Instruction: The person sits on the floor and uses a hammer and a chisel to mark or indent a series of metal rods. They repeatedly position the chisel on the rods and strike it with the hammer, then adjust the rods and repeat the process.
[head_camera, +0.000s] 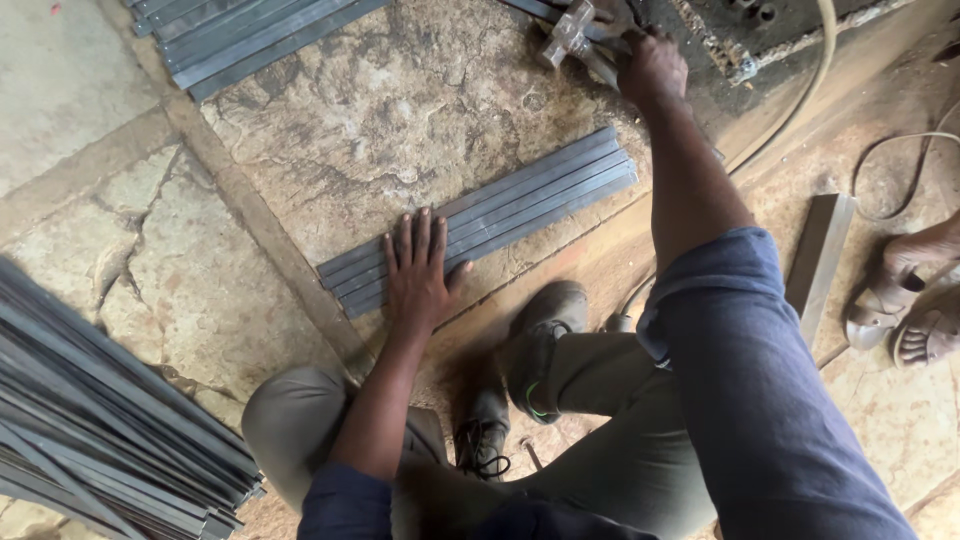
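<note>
Head view looks down on us crouched on the stone floor (400, 110), and the work seems partway along as far as we can judge: a short set of flat grey metal strips (500, 215) lies side by side in a neat row in front of our knees, while a large heap of longer strips (90, 410) sits at the left edge and another bundle (240, 35) lies at the top, apparently not yet dealt with. Our left hand (420, 270) lies flat, fingers spread, pressing on the near end of the row, gripping nothing. Our right hand (652, 68) reaches far forward with its grip clenched on a metal tool (575, 35). The strips look dull, straight, even in length and closely aligned, edges touching
</note>
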